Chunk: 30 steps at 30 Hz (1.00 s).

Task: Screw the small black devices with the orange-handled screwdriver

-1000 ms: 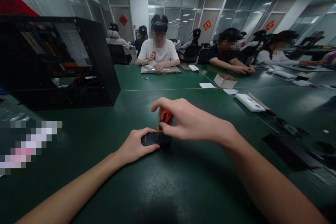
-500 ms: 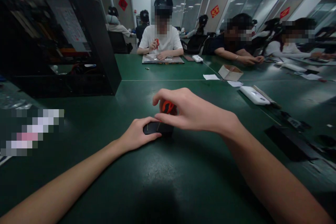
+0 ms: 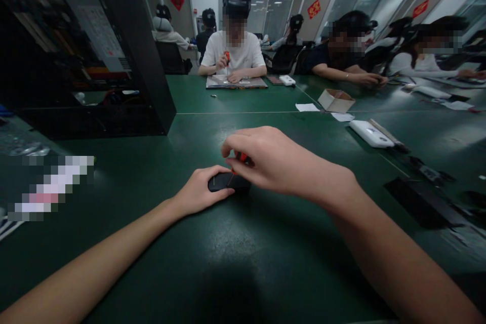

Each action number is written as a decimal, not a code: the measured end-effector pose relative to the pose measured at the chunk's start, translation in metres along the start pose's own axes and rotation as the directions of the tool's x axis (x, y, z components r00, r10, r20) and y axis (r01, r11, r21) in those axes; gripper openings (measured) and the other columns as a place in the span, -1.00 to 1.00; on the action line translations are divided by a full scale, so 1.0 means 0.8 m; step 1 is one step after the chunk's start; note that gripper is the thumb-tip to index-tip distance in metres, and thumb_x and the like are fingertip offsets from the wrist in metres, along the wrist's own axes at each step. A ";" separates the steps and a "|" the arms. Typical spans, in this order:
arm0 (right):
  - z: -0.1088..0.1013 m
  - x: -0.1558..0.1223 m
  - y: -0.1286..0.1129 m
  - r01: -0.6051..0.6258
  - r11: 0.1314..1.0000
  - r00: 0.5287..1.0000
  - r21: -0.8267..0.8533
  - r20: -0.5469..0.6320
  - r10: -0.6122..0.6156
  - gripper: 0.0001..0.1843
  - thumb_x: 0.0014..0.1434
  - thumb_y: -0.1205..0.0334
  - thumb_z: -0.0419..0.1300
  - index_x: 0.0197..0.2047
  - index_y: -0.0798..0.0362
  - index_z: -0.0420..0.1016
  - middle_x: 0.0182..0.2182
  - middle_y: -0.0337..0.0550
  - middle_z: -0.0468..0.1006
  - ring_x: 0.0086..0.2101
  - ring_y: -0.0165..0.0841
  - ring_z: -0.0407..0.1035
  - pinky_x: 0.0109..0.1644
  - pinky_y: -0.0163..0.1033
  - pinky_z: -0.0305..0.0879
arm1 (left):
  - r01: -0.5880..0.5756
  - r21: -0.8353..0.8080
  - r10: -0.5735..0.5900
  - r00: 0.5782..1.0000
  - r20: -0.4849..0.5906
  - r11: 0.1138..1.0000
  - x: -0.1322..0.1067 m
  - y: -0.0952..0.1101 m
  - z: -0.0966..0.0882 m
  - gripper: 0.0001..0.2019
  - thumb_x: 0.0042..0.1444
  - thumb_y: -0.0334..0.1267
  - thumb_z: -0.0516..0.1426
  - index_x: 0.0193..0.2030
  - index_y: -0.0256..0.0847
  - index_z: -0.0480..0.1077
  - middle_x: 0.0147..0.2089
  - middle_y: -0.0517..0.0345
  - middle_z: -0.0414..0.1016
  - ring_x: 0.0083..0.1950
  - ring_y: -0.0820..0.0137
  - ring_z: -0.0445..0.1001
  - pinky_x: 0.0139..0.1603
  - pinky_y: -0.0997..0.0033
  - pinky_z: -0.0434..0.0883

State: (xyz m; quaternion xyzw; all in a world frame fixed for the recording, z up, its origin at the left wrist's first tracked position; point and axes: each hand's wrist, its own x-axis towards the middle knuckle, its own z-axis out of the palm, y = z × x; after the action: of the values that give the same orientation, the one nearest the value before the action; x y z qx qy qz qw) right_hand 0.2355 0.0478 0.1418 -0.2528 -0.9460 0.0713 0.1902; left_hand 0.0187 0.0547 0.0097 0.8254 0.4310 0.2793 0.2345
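Note:
A small black box-like device [image 3: 240, 184] lies on the green table in front of me. My left hand [image 3: 199, 190] grips its left end between thumb and fingers. Above it, my right hand [image 3: 261, 159] is closed around the red and black handle of a screwdriver [image 3: 242, 156]. The thin shaft slants down to the device's top; I cannot tell whether the tip sits in a screw. A thin upright metal piece stands near the left end of the device. My right palm hides part of the handle.
A black computer case [image 3: 150, 71] with an open side stands at the left. A small carton [image 3: 336, 100], a white device [image 3: 370, 133] and a dark flat piece [image 3: 413, 201] lie at the right. Across the table a person in a white shirt [image 3: 250, 50] holds another screwdriver.
My right hand has turned around the screwdriver handle, its fingers now curled closer. My left hand keeps its hold on the black device. The view has shifted slightly.

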 end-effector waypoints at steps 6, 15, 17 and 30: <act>0.007 0.000 -0.015 0.062 0.998 0.998 0.001 0.020 -0.062 -0.66 0.30 0.43 0.09 0.13 0.10 0.34 -0.13 -0.02 0.54 -0.17 -0.27 0.41 -0.15 -0.22 0.26 | 0.003 -0.032 -0.003 1.000 -0.004 0.999 -0.001 -0.001 0.002 -0.73 0.17 -0.11 0.28 -0.06 -0.21 0.51 -0.14 0.09 0.63 -0.14 0.20 0.59 -0.08 0.29 0.49; 0.069 -0.055 0.063 -0.188 0.974 0.739 0.127 -0.635 0.225 -0.81 0.25 0.16 0.23 -0.10 0.02 0.40 -0.40 -0.29 0.52 -0.48 -0.43 0.42 -0.37 -0.31 0.35 | -0.052 0.001 0.052 0.998 0.030 0.999 0.000 0.004 -0.004 -0.62 0.19 -0.15 0.26 0.12 -0.19 0.46 0.07 0.02 0.61 0.03 0.19 0.58 0.10 0.25 0.46; 0.076 -0.077 0.075 -0.304 0.940 0.596 0.156 -0.738 0.316 -0.87 0.22 0.16 0.23 -0.19 0.00 0.40 -0.45 -0.30 0.51 -0.50 -0.42 0.42 -0.40 -0.29 0.36 | -0.054 0.007 0.054 0.998 0.038 0.999 0.000 0.003 -0.004 -0.62 0.20 -0.13 0.26 0.12 -0.19 0.46 0.08 0.01 0.60 0.06 0.18 0.58 0.12 0.24 0.45; 0.080 -0.099 0.081 -0.398 0.889 0.450 0.225 -0.797 0.403 -0.89 0.16 0.17 0.25 -0.25 -0.03 0.44 -0.48 -0.29 0.53 -0.52 -0.38 0.44 -0.43 -0.24 0.39 | -0.026 0.020 0.026 0.999 0.035 0.999 0.000 0.004 -0.005 -0.60 0.19 -0.09 0.25 0.14 -0.15 0.46 0.11 -0.01 0.60 0.08 0.13 0.58 0.14 0.18 0.48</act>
State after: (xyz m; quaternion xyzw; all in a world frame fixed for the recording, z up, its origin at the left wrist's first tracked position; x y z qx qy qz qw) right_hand 0.3029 0.0614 0.0428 -0.4705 -0.6566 -0.0103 0.5894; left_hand 0.0178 0.0539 0.0146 0.8381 0.4189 0.2632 0.2299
